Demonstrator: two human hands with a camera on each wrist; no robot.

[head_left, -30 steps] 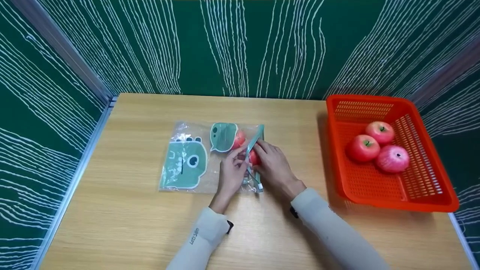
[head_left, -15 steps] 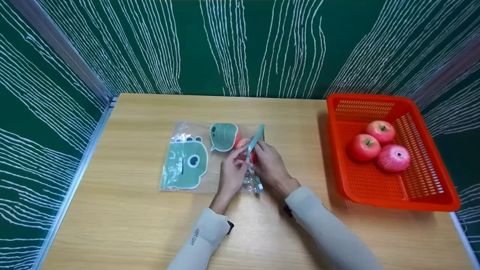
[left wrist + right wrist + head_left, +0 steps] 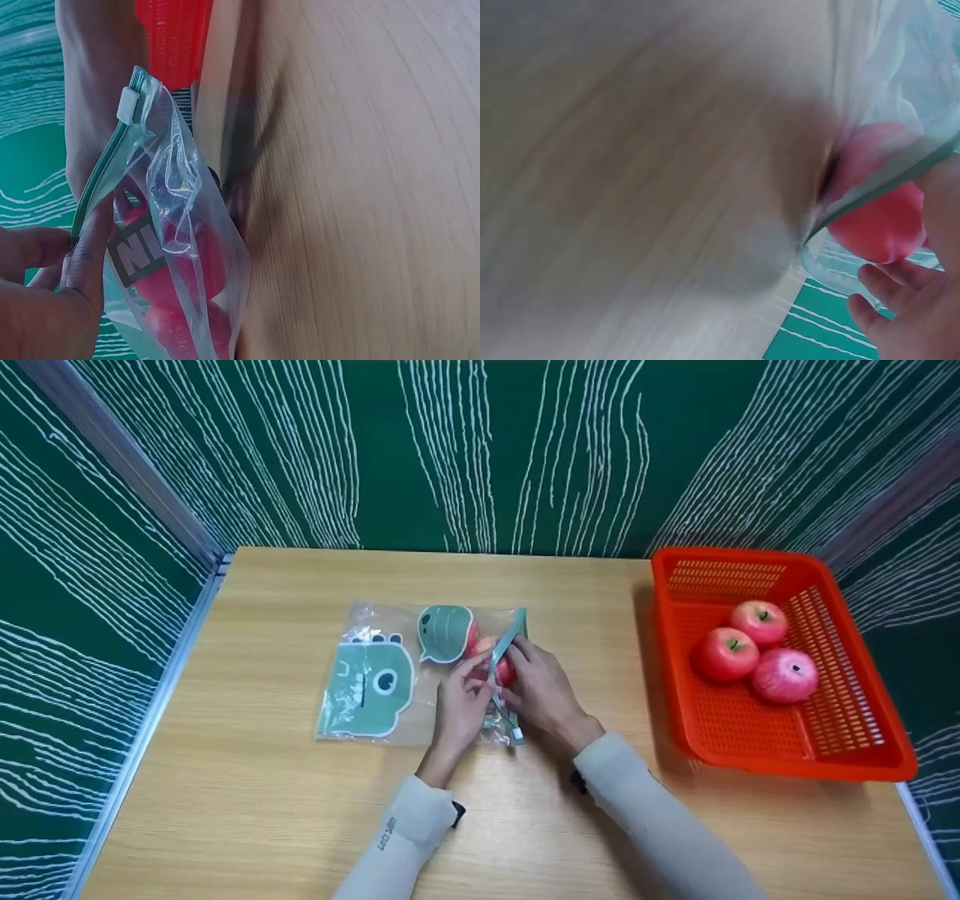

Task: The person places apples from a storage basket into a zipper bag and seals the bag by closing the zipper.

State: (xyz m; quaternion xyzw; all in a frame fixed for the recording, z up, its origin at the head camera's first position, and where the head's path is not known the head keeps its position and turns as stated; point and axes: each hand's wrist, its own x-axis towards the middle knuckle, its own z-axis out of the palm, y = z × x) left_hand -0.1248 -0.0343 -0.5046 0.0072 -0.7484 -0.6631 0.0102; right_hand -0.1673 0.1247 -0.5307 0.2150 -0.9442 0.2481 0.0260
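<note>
A clear zip bag (image 3: 373, 701) with green cartoon prints lies flat on the table, its mouth toward the right. My left hand (image 3: 459, 706) pinches the green zip edge (image 3: 96, 176) between thumb and fingers, lifting that side of the mouth. At the opening, my right hand (image 3: 549, 690) holds a red apple (image 3: 881, 225), thumb and fingers around it, partly inside the bag. Deeper in, another red fruit (image 3: 473, 636) is partly covered by a speech-bubble print. A white slider (image 3: 129, 105) sits at the near end of the zip.
To the right stands an orange-red basket (image 3: 679, 720) holding two red apples (image 3: 727, 655) and a pink striped round fruit (image 3: 785, 676). Green walls with white wavy lines enclose the wooden table (image 3: 247, 810) at the back and sides.
My right hand has shifted slightly left, and the apple it holds sits farther inside the bag mouth. The left hand keeps its pinch on the zip edge in the same place.
</note>
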